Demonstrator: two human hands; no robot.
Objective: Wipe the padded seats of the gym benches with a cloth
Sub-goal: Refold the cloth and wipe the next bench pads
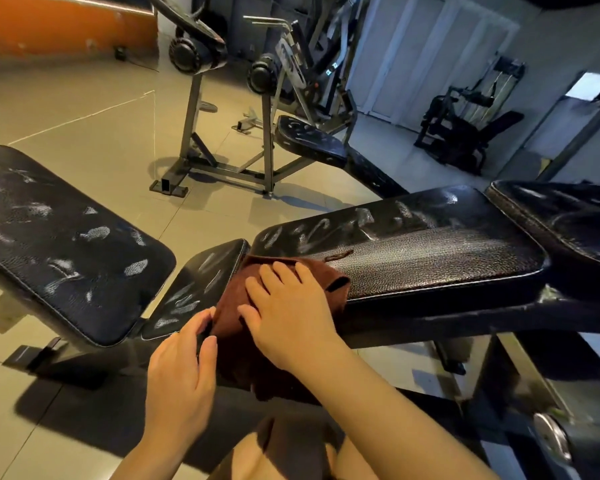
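Observation:
A brown cloth [234, 308] drapes over the near left corner of a black padded bench seat [430, 258] and hangs down past its edge. My right hand [288, 306] lies flat on the cloth with fingers spread, pressing it onto the pad. My left hand [184, 368] touches the cloth's hanging left edge with thumb and fingertips; a firm pinch is not clear. White dusty smears mark the seat's far half; the near strip looks dark and clean. A small narrow pad [198, 289] and a larger smeared pad [63, 244] lie to the left.
Another black pad [565, 216] adjoins the seat on the right. A further smeared bench [312, 140] and a steel rack with rollers [222, 116] stand behind. A machine [465, 123] sits at the back right. Tiled floor [84, 109] spreads to the left.

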